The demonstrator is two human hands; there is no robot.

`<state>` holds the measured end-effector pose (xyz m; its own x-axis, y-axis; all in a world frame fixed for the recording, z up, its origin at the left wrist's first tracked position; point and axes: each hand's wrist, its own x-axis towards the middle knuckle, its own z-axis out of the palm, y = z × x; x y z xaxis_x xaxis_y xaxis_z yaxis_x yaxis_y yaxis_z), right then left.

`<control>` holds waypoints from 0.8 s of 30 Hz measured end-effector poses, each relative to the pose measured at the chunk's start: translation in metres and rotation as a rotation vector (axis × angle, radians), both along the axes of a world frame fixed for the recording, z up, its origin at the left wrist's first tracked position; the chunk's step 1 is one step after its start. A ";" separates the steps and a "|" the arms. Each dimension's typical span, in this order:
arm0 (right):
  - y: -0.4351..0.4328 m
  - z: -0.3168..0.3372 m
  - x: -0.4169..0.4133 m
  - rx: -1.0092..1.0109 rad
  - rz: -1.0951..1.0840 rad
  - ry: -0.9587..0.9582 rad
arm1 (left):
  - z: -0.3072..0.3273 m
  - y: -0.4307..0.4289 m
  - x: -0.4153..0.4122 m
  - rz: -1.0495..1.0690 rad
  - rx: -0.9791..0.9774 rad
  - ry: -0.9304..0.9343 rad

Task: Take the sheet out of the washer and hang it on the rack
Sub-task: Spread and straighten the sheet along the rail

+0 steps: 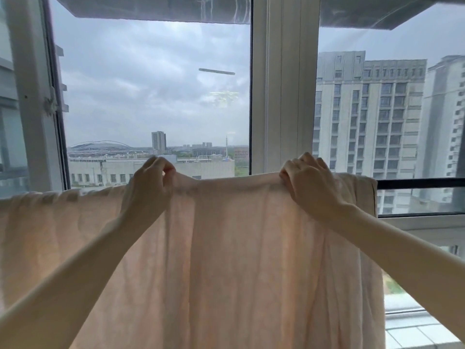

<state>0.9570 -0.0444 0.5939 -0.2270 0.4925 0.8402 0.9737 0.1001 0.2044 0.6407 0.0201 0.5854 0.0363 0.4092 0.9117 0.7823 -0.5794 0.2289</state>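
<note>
A pale peach sheet (pixel 226 248) hangs in front of me, draped over a dark horizontal rack bar (pixel 415 183) whose bare end sticks out to the right. The cloth covers the rest of the bar and falls past the bottom of the view. My left hand (pixel 151 180) pinches the sheet's top fold left of centre. My right hand (pixel 309 182) grips the same top fold right of centre. Both arms reach up from below. The washer is out of sight.
Right behind the sheet stands a large window with a white central post (pixel 284 84) and a white frame (pixel 30 96) at the left. Tall buildings (pixel 370 122) show through the glass. A tiled ledge (pixel 422 333) lies at the lower right.
</note>
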 end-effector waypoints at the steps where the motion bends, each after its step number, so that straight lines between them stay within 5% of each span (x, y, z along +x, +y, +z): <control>1: -0.003 0.000 0.012 0.009 -0.058 0.013 | 0.002 0.004 -0.003 0.012 0.001 -0.027; 11: -0.026 0.004 0.068 0.036 -0.353 0.136 | 0.011 0.013 0.001 -0.023 0.015 -0.138; 24: -0.016 -0.003 -0.039 -0.211 0.191 0.074 | 0.000 -0.018 0.054 -0.154 -0.020 0.081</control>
<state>0.9176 -0.0601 0.5907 -0.2745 0.6126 0.7412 0.9447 0.3155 0.0892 0.6945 0.0016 0.5857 0.1730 0.4115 0.8948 0.7009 -0.6898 0.1817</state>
